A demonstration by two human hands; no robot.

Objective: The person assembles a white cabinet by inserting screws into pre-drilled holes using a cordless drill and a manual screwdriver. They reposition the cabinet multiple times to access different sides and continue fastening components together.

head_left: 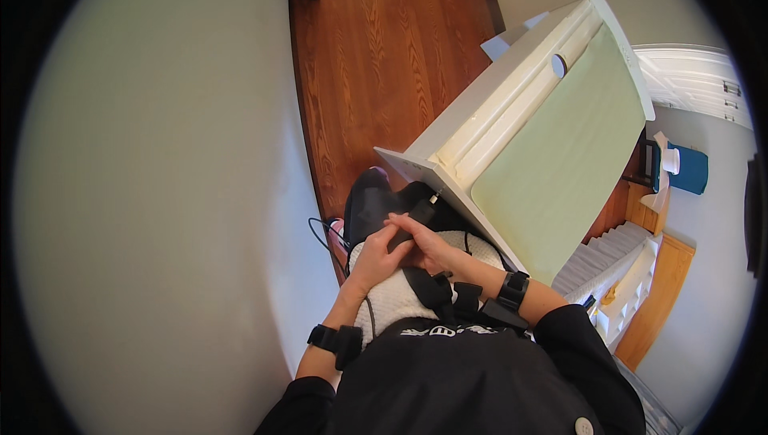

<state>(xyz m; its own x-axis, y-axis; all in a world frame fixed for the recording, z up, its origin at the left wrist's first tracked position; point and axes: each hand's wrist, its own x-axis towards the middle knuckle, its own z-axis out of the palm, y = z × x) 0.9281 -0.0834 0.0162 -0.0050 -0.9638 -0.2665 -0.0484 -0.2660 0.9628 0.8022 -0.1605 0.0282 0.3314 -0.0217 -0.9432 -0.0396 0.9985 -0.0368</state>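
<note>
My left hand (378, 257) and my right hand (428, 248) meet in front of my body, above my lap. Their fingertips come together and overlap, with the fingers curled inward. A dark, oblong object (422, 210) lies just beyond the fingertips, against my black trousers, with a small pale piece (434, 198) at its far end. Part of it may run down between my hands, but the palms hide this. Under my wrists is a white textured cloth (392, 297). Black straps with small boxes (512, 291) circle both forearms.
A white desk (456, 143) with a pale green mat (568, 155) stands close on my right. A plain wall (160, 195) runs along my left. Wooden floor (384, 43) stretches ahead. Farther right are a blue chair (690, 169) and grey pleated fabric (600, 255). A thin black cable (318, 233) loops beside my leg.
</note>
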